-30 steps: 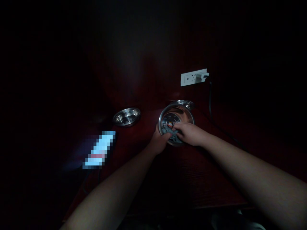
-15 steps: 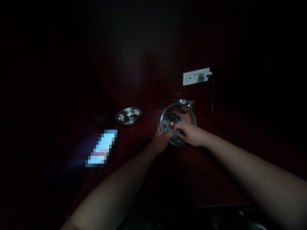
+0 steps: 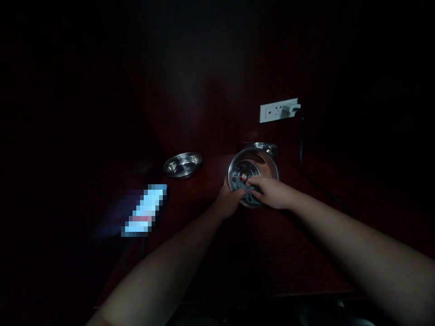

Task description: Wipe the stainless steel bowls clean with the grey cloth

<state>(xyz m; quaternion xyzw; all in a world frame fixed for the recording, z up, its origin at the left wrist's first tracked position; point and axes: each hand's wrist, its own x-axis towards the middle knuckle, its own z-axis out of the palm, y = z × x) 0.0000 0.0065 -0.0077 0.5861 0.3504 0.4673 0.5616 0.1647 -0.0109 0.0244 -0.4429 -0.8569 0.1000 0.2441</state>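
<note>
A shiny metal bowl (image 3: 268, 166) is tilted towards me over the dark red table, with a small orange-and-black label on its inner bottom. My left hand (image 3: 228, 199) grips its left rim, thumb over the edge and the fingers behind the wall. A crumpled grey-green cloth (image 3: 250, 195) lies inside the bowl along the lower wall. My right hand (image 3: 272, 192) reaches in over the near right rim, its fingers closed on the cloth.
A shallow metal bowl (image 3: 183, 165) stands on the left, and another metal dish (image 3: 267, 147) sits partly hidden behind the held bowl. A lit, pixelated phone (image 3: 145, 210) rests on the table's left side. On the wall, a white socket (image 3: 278, 110) has a plug with a dark cable (image 3: 302, 145).
Both hands, the bowl and the cloth look nearly the same. The whole view has shifted down by a few pixels.
</note>
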